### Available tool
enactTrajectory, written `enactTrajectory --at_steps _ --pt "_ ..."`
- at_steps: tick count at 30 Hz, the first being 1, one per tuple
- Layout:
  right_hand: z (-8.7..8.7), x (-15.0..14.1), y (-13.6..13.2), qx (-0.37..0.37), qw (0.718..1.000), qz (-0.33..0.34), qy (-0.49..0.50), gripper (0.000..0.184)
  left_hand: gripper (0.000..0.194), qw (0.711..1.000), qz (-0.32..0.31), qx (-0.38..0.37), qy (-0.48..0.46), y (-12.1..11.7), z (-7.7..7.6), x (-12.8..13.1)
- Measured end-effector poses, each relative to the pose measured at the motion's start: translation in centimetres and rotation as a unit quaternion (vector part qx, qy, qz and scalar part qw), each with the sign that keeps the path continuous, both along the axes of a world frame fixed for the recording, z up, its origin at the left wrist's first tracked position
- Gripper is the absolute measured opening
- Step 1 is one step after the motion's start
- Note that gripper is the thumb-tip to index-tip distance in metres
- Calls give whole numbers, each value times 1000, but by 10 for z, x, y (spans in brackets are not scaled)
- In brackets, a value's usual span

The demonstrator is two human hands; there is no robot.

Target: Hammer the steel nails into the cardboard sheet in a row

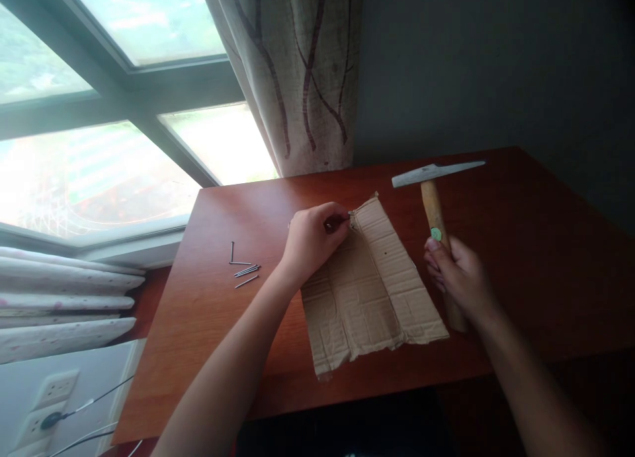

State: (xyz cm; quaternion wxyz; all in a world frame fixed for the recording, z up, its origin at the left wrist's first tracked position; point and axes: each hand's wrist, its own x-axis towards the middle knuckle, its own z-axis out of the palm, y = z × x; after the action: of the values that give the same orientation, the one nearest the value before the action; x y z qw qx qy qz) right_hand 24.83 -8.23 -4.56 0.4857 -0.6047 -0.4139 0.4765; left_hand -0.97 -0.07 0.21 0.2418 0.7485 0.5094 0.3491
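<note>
A worn piece of corrugated cardboard [367,291] lies on the wooden table, creased lengthwise and ragged at its edges. My left hand [315,235] is over its far left edge, thumb and forefinger pinched together. Something small and dark shows at those fingertips, too small to make out. To the right of the cardboard, my right hand [459,272] is wrapped round the wooden handle of a hammer [434,209]. The hammer's narrow metal head points away from me, above the table. Several loose nails [247,270] lie left of my left hand.
The reddish-brown table [208,351] has its far edge near a patterned curtain [312,73] and a dark wall. A window [149,86] is at the left. Below it, a wall socket [47,417] has a plug and cables beside the table's left edge.
</note>
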Motion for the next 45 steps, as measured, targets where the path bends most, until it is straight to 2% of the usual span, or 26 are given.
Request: enactTrajectory --at_steps 5,8,10,13,18,20,23,30,35,45 --pt "0 -2 0 0 1000 9 -14 46 9 1000 0 0 5 0 0 0" --pt "8 4 -2 13 998 22 -65 45 9 1000 -2 1 5 0 -1 0" --pt "20 12 -4 12 994 45 -102 43 10 1000 -4 0 5 1 -1 0" --pt "46 25 -4 4 980 115 -161 42 11 1000 -6 1 6 1 -2 0" --pt "91 31 5 13 924 247 -293 48 11 1000 -5 8 12 3 -3 0" --pt "104 29 10 16 904 269 -330 51 11 1000 -6 7 13 3 -4 0" --pt "116 26 17 37 883 266 -385 53 12 1000 -7 9 6 2 -4 0" --pt "125 21 27 45 853 277 -439 63 12 1000 -12 9 7 1 -1 1" --pt "124 22 26 41 865 271 -420 58 12 1000 -7 5 14 2 0 1" --pt "118 23 25 21 875 277 -397 59 11 1000 -10 8 18 2 0 1"
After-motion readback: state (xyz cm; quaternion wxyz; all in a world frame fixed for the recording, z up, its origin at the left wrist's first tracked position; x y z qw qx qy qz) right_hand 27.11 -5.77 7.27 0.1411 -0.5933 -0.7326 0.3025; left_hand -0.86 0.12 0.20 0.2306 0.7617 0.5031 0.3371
